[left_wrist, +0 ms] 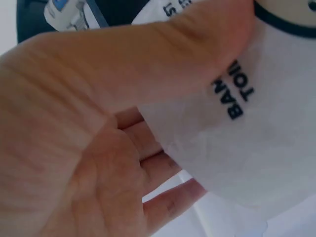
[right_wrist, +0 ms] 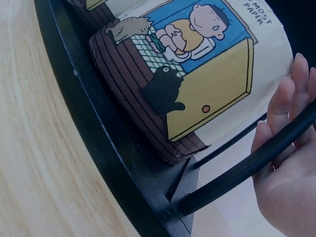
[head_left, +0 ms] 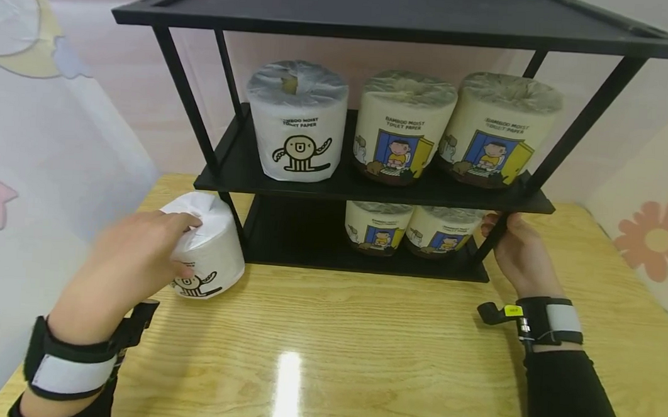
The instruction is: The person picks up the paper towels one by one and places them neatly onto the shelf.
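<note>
My left hand (head_left: 130,257) grips a white-wrapped toilet paper roll (head_left: 220,256) by its top and side, just left of the black rack. The roll leans a little and bears a striped cartoon figure. In the left wrist view my thumb lies across the printed wrapper (left_wrist: 276,118), with the other fingers at its far edge. My right hand (head_left: 527,256) is at the rack's right post (right_wrist: 237,168), its fingers extended past the post beside a cream toilet paper roll (head_left: 445,230) on the bottom shelf. A matching cream roll (head_left: 377,226) stands next to that one.
The black rack (head_left: 365,270) stands on a wooden table (head_left: 372,349) against a decorated wall. Its middle shelf holds a white roll (head_left: 299,121) and two cream rolls (head_left: 409,127). A flat black top shelf (head_left: 378,8) overhangs them, and slanted posts frame both sides.
</note>
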Available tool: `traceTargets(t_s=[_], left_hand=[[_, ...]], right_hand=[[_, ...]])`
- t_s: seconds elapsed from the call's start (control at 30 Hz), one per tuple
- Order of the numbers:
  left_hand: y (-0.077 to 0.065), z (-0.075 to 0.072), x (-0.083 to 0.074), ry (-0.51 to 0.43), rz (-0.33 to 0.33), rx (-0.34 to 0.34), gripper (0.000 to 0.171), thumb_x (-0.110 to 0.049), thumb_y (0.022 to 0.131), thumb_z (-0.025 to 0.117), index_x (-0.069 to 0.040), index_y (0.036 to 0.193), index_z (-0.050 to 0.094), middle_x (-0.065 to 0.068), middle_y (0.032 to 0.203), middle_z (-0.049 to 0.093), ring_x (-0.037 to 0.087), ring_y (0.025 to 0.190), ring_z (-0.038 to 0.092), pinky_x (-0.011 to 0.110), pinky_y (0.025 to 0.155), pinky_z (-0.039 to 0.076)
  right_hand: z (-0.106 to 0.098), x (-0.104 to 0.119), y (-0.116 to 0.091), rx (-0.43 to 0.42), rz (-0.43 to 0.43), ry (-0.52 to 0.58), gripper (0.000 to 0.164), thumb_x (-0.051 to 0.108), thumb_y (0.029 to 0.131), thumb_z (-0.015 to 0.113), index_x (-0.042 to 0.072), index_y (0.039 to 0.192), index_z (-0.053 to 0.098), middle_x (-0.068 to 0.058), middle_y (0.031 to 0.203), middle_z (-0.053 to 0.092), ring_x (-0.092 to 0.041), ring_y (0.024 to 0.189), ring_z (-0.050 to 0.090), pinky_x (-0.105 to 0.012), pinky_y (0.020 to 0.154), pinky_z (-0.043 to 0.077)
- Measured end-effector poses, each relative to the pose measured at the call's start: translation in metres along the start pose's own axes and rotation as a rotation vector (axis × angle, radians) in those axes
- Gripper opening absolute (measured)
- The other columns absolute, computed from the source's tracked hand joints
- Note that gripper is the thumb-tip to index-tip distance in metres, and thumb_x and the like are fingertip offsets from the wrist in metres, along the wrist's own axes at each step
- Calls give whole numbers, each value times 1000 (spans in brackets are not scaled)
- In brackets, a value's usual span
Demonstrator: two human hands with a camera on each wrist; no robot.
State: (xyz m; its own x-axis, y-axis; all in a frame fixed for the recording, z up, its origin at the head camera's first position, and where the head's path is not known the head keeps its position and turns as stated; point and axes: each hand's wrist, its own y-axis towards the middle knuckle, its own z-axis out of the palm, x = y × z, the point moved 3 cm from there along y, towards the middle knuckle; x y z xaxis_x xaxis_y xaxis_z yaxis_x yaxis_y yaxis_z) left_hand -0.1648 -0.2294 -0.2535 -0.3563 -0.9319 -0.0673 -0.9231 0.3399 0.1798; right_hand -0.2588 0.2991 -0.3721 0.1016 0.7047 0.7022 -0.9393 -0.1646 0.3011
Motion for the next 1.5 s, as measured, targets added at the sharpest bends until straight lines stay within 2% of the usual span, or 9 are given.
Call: traceTargets(t_s=[0.17, 0.33, 0.57, 0.77, 1.13, 1.3, 1.5], left_hand=[[-7, -1, -15, -1, 52, -39, 72, -11, 55, 97, 0, 117, 63, 17, 105, 70, 41, 101, 60, 54, 90, 45], [-6, 0, -30, 5, 126, -76, 73, -12, 52, 98, 0, 116, 64, 17, 109, 69, 37, 106, 59, 49, 103, 38], [-1, 7, -45, -38, 202, -59, 72, -10, 53, 97, -3, 117, 65, 12, 110, 69, 34, 104, 61, 47, 98, 45], [6, 21, -55, -51, 283, -77, 71, -8, 53, 97, -1, 117, 65, 11, 110, 69, 33, 104, 63, 46, 96, 47], [20, 39, -56, 26, 419, -198, 78, -6, 54, 96, -1, 124, 61, 13, 113, 66, 32, 108, 61, 43, 94, 50], [26, 46, -50, 66, 440, -242, 77, -5, 56, 96, 2, 124, 60, 15, 111, 66, 33, 106, 61, 44, 94, 50], [30, 54, -40, 92, 417, -233, 75, -6, 58, 95, 1, 125, 61, 16, 115, 66, 33, 109, 61, 45, 94, 49]], right_hand=[[2, 1, 0, 5, -4, 7, 28, 12, 105, 41, 5, 116, 66, -12, 103, 64, -24, 99, 56, -31, 91, 40], [2, 1, 1, 11, -3, 19, 26, 12, 104, 43, 5, 116, 65, -12, 103, 64, -24, 98, 57, -31, 91, 40], [0, 1, 0, 12, 6, -4, 26, 14, 104, 43, 7, 113, 66, -10, 101, 63, -23, 96, 56, -31, 89, 40], [-1, 1, -1, 4, 4, -42, 27, 15, 104, 42, 6, 114, 66, -10, 102, 63, -23, 96, 56, -30, 89, 40], [0, 0, -1, -7, 6, -52, 29, 15, 105, 40, 6, 113, 66, -9, 102, 63, -23, 96, 56, -31, 90, 39], [0, 0, -1, -9, 4, -57, 29, 15, 105, 40, 6, 113, 66, -10, 103, 62, -22, 97, 55, -31, 90, 39], [-1, 0, -1, -16, 5, -63, 28, 15, 104, 41, 6, 112, 67, -9, 102, 63, -22, 96, 56, -31, 89, 40]])
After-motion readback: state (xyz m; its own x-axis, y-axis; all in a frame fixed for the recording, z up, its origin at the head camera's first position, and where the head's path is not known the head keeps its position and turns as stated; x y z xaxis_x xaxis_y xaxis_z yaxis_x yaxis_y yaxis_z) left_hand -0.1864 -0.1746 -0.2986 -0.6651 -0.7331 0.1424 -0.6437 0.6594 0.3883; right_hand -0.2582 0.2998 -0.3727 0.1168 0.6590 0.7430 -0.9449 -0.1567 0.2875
